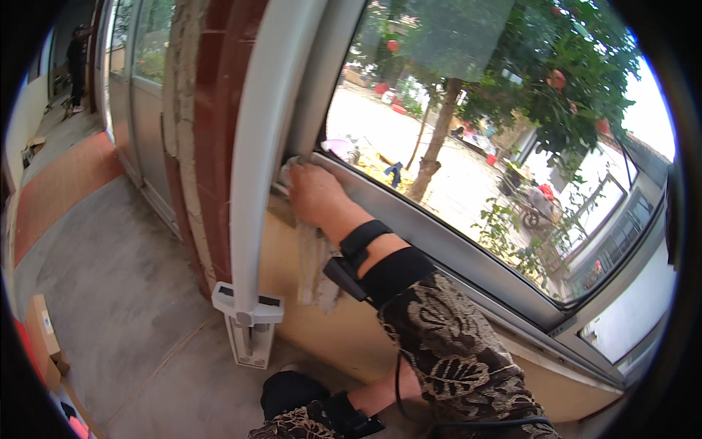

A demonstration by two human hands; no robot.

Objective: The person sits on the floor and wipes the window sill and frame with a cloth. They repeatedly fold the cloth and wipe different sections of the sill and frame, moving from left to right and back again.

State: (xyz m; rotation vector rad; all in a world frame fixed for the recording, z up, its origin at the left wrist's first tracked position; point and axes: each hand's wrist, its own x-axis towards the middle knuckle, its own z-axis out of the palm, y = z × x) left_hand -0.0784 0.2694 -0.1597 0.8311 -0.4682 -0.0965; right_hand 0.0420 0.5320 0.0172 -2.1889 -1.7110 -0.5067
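Note:
My right hand (315,192) is at the lower left corner of a metal-framed window (384,192), closed around a crumpled whitish cloth (290,164) pressed against the frame. A dark strap circles that wrist, above a patterned lace sleeve. Low in the view, my left hand (408,381) points right and passes behind the right arm; its fingers are hidden, so what it holds cannot be seen. Below the window lies a tan wall panel (329,340) with rough whitish patches.
A pale post (258,164) with a white slotted bracket (247,315) stands left of my right hand, beside a red-tiled pillar (216,137). Cardboard boxes (44,329) sit at the lower left. A black cable (488,422) crosses near my right sleeve. Another person (77,66) stands far off.

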